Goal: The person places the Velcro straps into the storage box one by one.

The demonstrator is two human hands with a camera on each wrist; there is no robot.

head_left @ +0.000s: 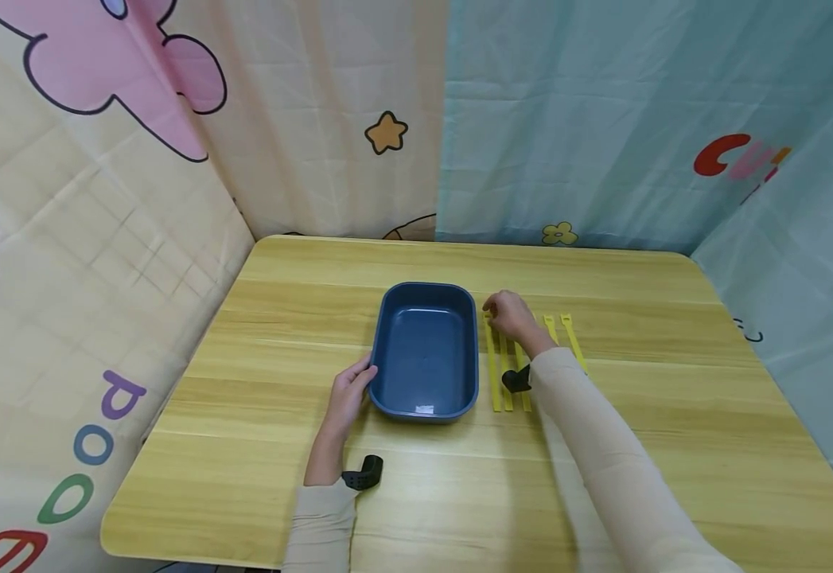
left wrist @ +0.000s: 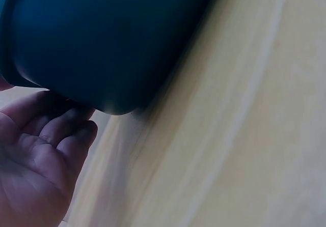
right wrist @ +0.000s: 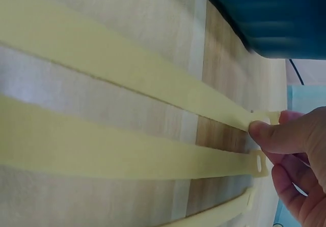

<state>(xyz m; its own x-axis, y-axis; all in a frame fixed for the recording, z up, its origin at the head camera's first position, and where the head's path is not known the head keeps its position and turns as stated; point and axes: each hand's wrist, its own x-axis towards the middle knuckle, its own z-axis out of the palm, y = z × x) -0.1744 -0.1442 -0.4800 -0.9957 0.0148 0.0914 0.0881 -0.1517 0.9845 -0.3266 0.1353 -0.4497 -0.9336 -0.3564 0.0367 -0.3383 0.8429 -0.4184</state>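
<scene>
A deep blue plastic basin (head_left: 423,350) with rounded corners stands on the wooden table, nothing inside it. My left hand (head_left: 347,394) holds its left side, thumb at the rim and fingers curled against the outer wall (left wrist: 102,49). To the right of the basin lies a row of several flat yellow straps (head_left: 505,382), each with a slotted end at the far side. With thumb and fingers, my right hand (right wrist: 300,150) pinches the slotted end of the strap closest to the basin (right wrist: 153,79). My right hand and sleeve cover parts of the other straps.
The light wooden table (head_left: 258,382) has rounded corners. Printed curtains (head_left: 330,119) hang close behind its back edge and along both sides. Each wrist wears a black camera mount (head_left: 364,473).
</scene>
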